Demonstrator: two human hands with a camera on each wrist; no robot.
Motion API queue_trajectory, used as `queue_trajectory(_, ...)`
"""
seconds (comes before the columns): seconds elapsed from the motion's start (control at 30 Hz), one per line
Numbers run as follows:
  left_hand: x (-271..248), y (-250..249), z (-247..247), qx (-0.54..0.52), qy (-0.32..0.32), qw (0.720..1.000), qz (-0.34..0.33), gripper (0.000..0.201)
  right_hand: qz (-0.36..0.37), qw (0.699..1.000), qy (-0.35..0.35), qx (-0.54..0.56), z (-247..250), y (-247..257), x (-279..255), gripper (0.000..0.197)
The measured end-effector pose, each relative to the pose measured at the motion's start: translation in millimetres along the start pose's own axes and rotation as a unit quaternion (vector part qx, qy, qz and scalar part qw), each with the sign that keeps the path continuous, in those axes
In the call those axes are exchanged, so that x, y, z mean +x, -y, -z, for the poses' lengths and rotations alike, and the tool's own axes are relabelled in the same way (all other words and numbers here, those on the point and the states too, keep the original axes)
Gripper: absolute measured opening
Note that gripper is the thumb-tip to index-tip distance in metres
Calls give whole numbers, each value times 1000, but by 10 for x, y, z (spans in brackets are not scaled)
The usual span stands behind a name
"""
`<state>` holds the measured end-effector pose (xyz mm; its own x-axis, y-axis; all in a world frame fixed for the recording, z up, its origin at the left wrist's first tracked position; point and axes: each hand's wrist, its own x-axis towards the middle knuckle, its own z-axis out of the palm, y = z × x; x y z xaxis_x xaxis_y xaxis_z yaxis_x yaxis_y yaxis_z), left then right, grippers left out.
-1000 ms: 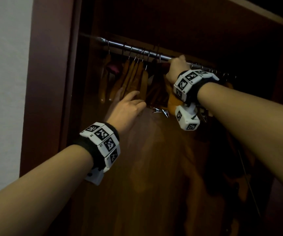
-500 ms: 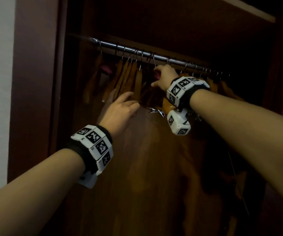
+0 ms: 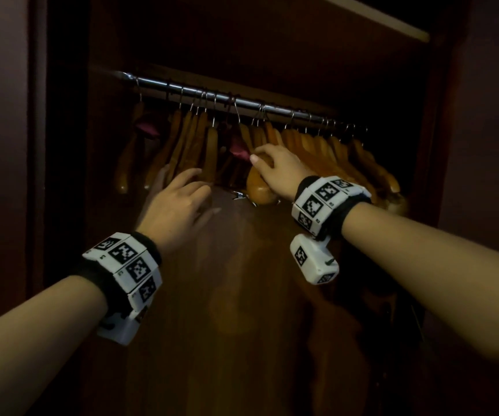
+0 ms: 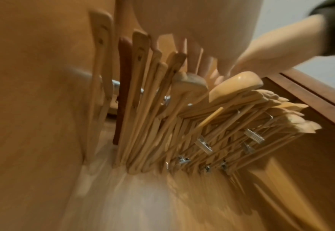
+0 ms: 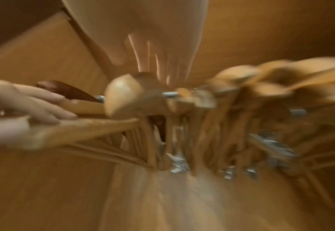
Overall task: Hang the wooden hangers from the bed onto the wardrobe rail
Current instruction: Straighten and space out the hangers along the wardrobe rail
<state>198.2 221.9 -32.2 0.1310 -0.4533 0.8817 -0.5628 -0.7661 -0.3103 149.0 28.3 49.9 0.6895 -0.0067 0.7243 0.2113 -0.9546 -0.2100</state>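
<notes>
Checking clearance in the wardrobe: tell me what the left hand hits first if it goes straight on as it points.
Most likely the left-hand cluster of hangers: the left hand points its open fingers up at their lower ends. Depth is unclear; it may already touch them.

We find the rail (image 3: 236,100) crowded with wooden hangers (image 3: 317,148), packed tight from the middle rightward. A narrow gap opens near the rail's left end, beside the lone hanger (image 3: 128,157). Below the hangers the wardrobe (image 3: 242,295) stands open. Our left hand (image 3: 176,205) and right hand (image 3: 275,169) fill the middle.
</notes>
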Motion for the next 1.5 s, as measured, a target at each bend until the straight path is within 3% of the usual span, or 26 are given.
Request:
queue_trajectory(0.2,211,-302,13,3,1,998,62,37,-39,998,-39,-18,101,-414,-199,38)
queue_trajectory(0.37,530,-617,0,-24,18,999,28,51,-82,994,-51,-48,129,-558,-255,42)
queue_trajectory(0.53,812,-855,-93,-37,108,993,-13,62,-93,994,-35,-46,155,-628,-248,46)
queue_trajectory(0.7,1016,-964,-169,-38,152,987,-16,56,-100,993,-59,1,175,-697,-248,38)
queue_trajectory(0.9,1059,-964,-296,-47,221,974,13,58,-94,995,-40,-21,171,-795,-208,42)
queue_trajectory(1.1,1119,-958,-336,-15,221,975,-3,59,-71,996,-15,-60,188,-841,-171,47)
queue_trajectory(1.33,984,-854,-360,-12,118,993,12,51,1,977,2,-215,37,-796,-262,53)
queue_trajectory(1.5,959,-828,-331,-16,106,994,22,51,-17,967,-5,-256,-42,-680,-199,58)
